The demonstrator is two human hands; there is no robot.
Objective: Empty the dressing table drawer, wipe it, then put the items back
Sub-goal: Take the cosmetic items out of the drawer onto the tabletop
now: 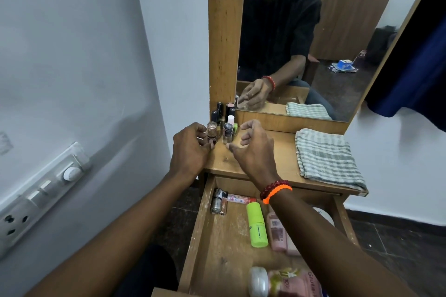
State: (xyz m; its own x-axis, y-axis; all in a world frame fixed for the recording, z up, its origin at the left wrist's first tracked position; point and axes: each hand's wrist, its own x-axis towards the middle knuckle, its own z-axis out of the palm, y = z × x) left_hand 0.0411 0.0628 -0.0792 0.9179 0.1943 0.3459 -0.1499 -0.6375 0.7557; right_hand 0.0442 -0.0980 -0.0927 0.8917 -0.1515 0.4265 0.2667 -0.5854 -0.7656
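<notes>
Over the tabletop [265, 152] my left hand [190, 149] pinches a small glitter bottle [212, 130]. My right hand [253, 149] hovers beside it, fingers loosely curled, holding nothing. Below, the drawer [200, 236] stands open.

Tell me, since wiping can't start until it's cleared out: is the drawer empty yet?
Not empty. The open drawer still holds a green bottle, pink bottles and small tubes lying on its floor.
</notes>
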